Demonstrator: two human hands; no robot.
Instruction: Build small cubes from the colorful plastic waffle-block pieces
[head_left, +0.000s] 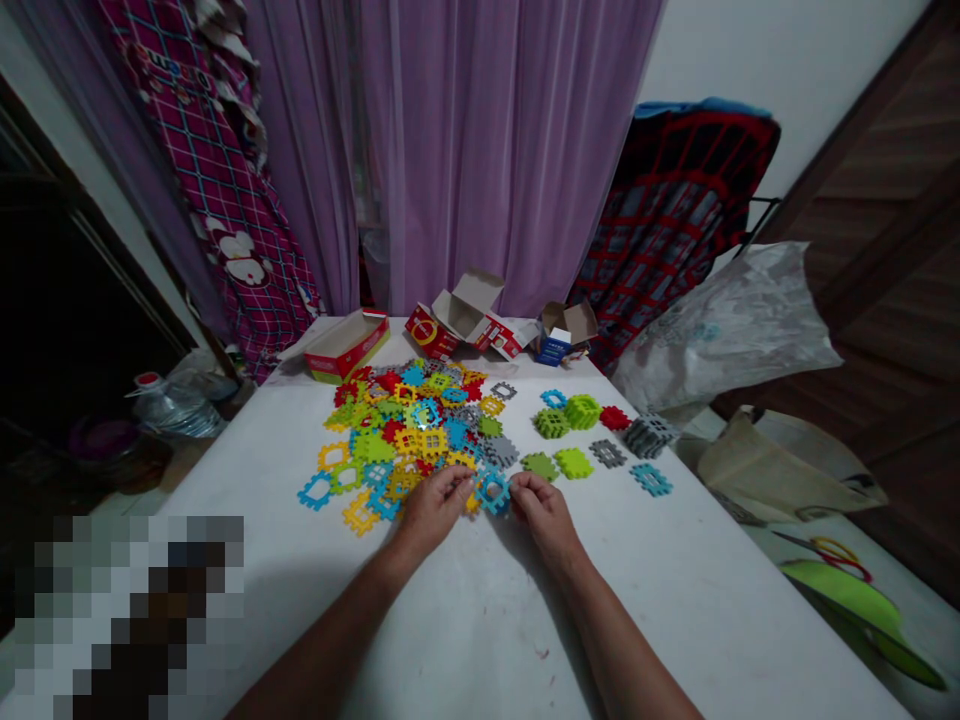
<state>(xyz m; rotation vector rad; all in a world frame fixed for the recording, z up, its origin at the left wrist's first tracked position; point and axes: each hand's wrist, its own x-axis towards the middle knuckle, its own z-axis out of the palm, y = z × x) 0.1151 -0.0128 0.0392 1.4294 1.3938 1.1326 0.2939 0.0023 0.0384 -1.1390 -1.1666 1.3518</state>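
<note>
A blue plastic interlocking tile (493, 491) with a round hole is held up between my two hands, above the white table. My left hand (439, 503) is closed, its thumb and forefinger pinching the tile's left edge. On the opposite edge, my right hand (541, 508) pinches with bent fingers. Just beyond my left hand spreads a heap of mixed tiles (431, 442) in yellow, blue, green, red and grey. Past my right hand lie a dark green tile (539, 465) and a bright green tile (574, 463). A yellow piece shows partly behind my left fingertips.
Stacked green tiles (582, 411), stacked grey tiles (649, 436), a red tile (615, 418) and a blue tile (651, 480) stand to the right. Open cardboard boxes (347, 347) line the table's (480, 640) back edge. Scissors (825, 555) lie off the right side.
</note>
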